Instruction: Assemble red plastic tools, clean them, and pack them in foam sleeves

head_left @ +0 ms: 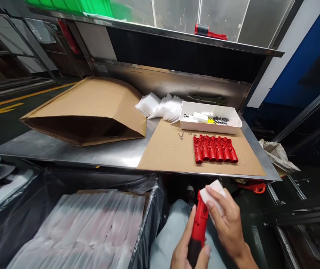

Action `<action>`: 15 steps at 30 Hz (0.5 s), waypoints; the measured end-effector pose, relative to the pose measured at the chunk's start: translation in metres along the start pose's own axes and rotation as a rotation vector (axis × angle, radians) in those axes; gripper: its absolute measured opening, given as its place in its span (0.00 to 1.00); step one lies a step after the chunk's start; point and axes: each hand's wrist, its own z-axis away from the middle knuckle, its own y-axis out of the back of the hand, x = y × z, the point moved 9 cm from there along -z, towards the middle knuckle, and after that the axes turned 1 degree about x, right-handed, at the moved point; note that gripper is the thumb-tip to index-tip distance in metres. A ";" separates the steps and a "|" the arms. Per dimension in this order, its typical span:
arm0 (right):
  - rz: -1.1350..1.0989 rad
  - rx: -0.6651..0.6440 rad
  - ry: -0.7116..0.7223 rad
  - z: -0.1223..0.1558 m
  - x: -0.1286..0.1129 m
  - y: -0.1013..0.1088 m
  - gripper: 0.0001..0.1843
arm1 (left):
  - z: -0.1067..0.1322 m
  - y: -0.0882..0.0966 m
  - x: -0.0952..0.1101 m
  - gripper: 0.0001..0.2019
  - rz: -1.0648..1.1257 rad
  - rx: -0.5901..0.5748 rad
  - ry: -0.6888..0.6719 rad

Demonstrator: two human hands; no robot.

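Observation:
Low in the head view, over my lap, my left hand (186,248) is closed around the dark lower end of a red plastic tool part (199,224), held upright. My right hand (227,224) grips a small white pad or bag (214,196) and presses it against the top of that red part. On the brown cardboard sheet (165,153) on the steel bench lies a row of several matching red parts (214,149), side by side.
A white tray (209,125) with small parts stands behind the red row, a pile of white bags (160,106) to its left. A large open cardboard box (87,112) lies on the bench. A black-lined bin of clear bags (92,228) sits at my left knee. A red tool (209,31) rests on the upper shelf.

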 end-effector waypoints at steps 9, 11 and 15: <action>0.033 0.111 -0.014 0.008 -0.001 0.002 0.12 | 0.009 -0.007 0.021 0.28 -0.393 0.239 -0.347; 0.036 0.111 0.011 0.012 -0.003 0.002 0.11 | 0.009 -0.004 0.023 0.26 -0.414 0.283 -0.332; 0.002 0.124 0.010 0.016 -0.006 0.000 0.08 | 0.006 -0.001 0.027 0.25 -0.445 0.314 -0.328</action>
